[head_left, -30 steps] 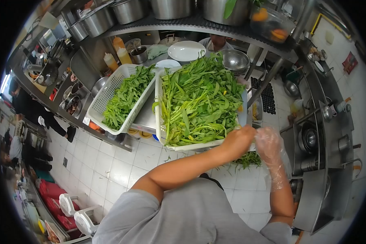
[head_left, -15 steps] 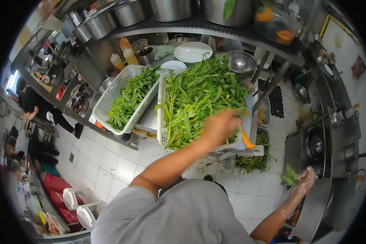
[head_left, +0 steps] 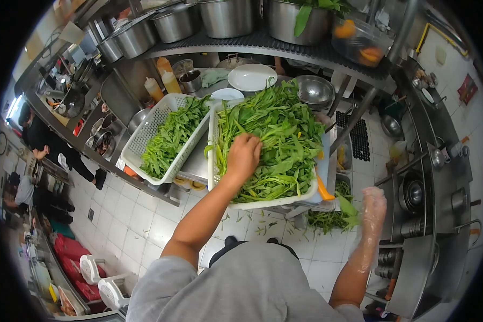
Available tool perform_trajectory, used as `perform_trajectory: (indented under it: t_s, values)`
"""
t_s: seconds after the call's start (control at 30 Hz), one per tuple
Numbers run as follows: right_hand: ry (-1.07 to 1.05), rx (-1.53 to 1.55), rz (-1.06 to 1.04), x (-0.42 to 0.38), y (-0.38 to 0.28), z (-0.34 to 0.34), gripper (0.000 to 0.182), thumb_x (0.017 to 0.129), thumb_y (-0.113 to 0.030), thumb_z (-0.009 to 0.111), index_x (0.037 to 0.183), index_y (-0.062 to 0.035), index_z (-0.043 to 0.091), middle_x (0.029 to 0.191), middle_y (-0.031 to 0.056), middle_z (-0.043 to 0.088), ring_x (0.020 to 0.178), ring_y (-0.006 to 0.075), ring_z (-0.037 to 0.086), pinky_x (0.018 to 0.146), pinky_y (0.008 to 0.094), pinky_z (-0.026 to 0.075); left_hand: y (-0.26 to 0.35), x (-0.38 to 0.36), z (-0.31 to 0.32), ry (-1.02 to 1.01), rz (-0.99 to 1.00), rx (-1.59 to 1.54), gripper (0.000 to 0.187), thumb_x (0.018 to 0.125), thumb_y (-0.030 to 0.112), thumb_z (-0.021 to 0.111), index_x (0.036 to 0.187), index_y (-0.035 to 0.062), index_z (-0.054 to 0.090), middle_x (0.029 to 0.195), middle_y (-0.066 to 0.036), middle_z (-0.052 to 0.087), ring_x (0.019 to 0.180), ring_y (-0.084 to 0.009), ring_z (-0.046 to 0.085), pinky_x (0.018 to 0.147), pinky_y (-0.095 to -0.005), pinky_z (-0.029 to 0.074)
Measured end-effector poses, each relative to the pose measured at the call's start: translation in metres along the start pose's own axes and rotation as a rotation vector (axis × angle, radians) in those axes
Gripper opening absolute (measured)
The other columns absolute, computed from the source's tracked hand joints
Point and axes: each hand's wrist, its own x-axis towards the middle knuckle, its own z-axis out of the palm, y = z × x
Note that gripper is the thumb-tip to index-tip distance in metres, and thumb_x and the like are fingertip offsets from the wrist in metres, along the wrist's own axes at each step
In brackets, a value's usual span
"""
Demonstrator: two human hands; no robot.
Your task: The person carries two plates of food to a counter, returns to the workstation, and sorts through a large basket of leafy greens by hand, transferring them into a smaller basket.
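Observation:
A white perforated basket [head_left: 273,204] is heaped with long-stemmed leafy greens [head_left: 290,123]. My left hand [head_left: 245,155], bare, reaches over its left half, fingers curled down onto the stems. My right hand [head_left: 373,201], in a clear plastic glove, is off to the right of the basket, above the floor. Its fingers are closed around a few leafy greens, with leaves [head_left: 350,211] sticking out on the left side. An orange handle [head_left: 323,189] lies at the basket's right edge, beside a pale board [head_left: 327,153].
Another white basket [head_left: 131,147] of greens stands to the left. Below at right, a bin of greens [head_left: 327,220] sits on the tiled floor. Overhead, a shelf [head_left: 241,43] bears steel pots. A metal bowl [head_left: 315,90] and white plates lie behind. Another person [head_left: 64,145] stands far left.
My left hand has moved left across the greens from the basket's right side. My right hand, with its greens, has come up and inward toward the basket.

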Motion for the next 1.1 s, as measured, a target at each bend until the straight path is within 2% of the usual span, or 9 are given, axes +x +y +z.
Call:
perform_trajectory:
  t_s: [0.17, 0.27, 0.57, 0.73, 0.77, 0.83, 0.9, 1.0, 1.1]
  values:
    - [-0.086, 0.017, -0.026, -0.007, -0.015, 0.018, 0.013, 0.085, -0.011, 0.054, 0.088, -0.0025, 0.064, 0.086, 0.0036, 0.061, 0.078, 0.012, 0.053, 0.075, 0.0259, 0.042, 0.013, 0.041, -0.038, 0.092, -0.158, -0.208, 0.015, 0.088, 0.011, 0.057, 0.098, 0.0028, 0.064, 0.087, -0.015, 0.062, 0.063, -0.0305, 0.059, 0.06, -0.0353, 0.048]
    - [-0.127, 0.105, -0.044, -0.01, -0.041, 0.027, 0.012, 0.084, -0.003, 0.053, 0.087, 0.0013, 0.063, 0.09, 0.0069, 0.064, 0.083, 0.0148, 0.058, 0.078, 0.027, 0.045, 0.021, 0.054, -0.042, -0.033, -0.589, -0.616, 0.02, 0.092, 0.017, 0.054, 0.1, 0.0001, 0.062, 0.087, -0.017, 0.062, 0.064, -0.0307, 0.058, 0.061, -0.0349, 0.046]
    - [-0.29, -0.014, -0.35, -0.008, -0.119, 0.065, 0.01, 0.081, -0.007, 0.064, 0.088, -0.0013, 0.064, 0.082, 0.0102, 0.065, 0.072, 0.0231, 0.061, 0.069, 0.0315, 0.048, 0.035, 0.042, -0.034, -0.066, -0.293, -0.302, 0.014, 0.082, 0.009, 0.061, 0.087, -0.0032, 0.062, 0.081, -0.018, 0.06, 0.072, -0.0349, 0.058, 0.065, -0.0391, 0.046]
    - [-0.241, -0.227, -0.948, 0.016, -0.149, 0.09, 0.018, 0.075, -0.005, 0.064, 0.093, -0.007, 0.065, 0.095, 0.0074, 0.063, 0.082, 0.0241, 0.062, 0.067, 0.0319, 0.051, 0.029, 0.021, -0.022, -0.107, -0.093, -0.293, 0.013, 0.078, 0.009, 0.062, 0.072, -0.0022, 0.057, 0.07, -0.016, 0.056, 0.063, -0.0301, 0.056, 0.059, -0.0374, 0.044]
    - [-0.231, -0.247, -1.029, 0.025, -0.154, 0.108, 0.019, 0.076, -0.006, 0.063, 0.095, -0.0075, 0.065, 0.1, 0.0077, 0.062, 0.085, 0.0239, 0.063, 0.066, 0.0316, 0.052, 0.048, 0.024, -0.041, -0.327, -0.32, -0.394, 0.012, 0.079, 0.01, 0.06, 0.077, -0.0019, 0.056, 0.07, -0.016, 0.056, 0.063, -0.0303, 0.055, 0.06, -0.038, 0.045]
    - [-0.388, -0.333, -0.969, 0.027, -0.139, 0.127, 0.017, 0.079, -0.01, 0.062, 0.095, -0.0056, 0.064, 0.105, 0.0119, 0.06, 0.091, 0.0271, 0.061, 0.072, 0.0339, 0.052, 0.044, 0.012, -0.028, -0.399, 0.134, -0.084, 0.011, 0.071, 0.006, 0.06, 0.08, -0.0004, 0.057, 0.076, -0.017, 0.055, 0.074, -0.0332, 0.056, 0.065, -0.0405, 0.046]
    - [-0.5, -0.562, -1.183, 0.035, -0.119, 0.134, 0.016, 0.085, -0.011, 0.055, 0.096, -0.0049, 0.064, 0.105, 0.017, 0.061, 0.098, 0.0351, 0.059, 0.083, 0.04, 0.049, 0.056, 0.016, -0.03, -0.269, 0.114, -0.422, 0.017, 0.064, 0.005, 0.064, 0.079, -0.0002, 0.058, 0.084, -0.019, 0.057, 0.079, -0.0359, 0.058, 0.067, -0.0417, 0.048]
    - [-0.559, -0.565, -0.875, 0.04, -0.094, 0.124, 0.013, 0.084, -0.012, 0.055, 0.087, -0.0004, 0.059, 0.088, 0.0168, 0.06, 0.082, 0.0372, 0.058, 0.07, 0.0446, 0.046, 0.071, 0.012, -0.013, -0.318, 0.033, -0.291, 0.018, 0.063, 0.01, 0.066, 0.075, -0.0018, 0.06, 0.084, -0.018, 0.056, 0.071, -0.035, 0.061, 0.059, -0.0414, 0.051]
    - [-0.434, -0.711, -1.001, 0.042, -0.084, 0.118, 0.007, 0.079, -0.008, 0.052, 0.078, -0.0048, 0.058, 0.077, 0.0123, 0.055, 0.071, 0.0335, 0.055, 0.059, 0.0398, 0.046, 0.08, 0.016, -0.009, -0.422, 0.095, -0.228, 0.02, 0.061, 0.009, 0.067, 0.077, -0.0024, 0.061, 0.083, -0.018, 0.055, 0.069, -0.0348, 0.061, 0.058, -0.0414, 0.052]
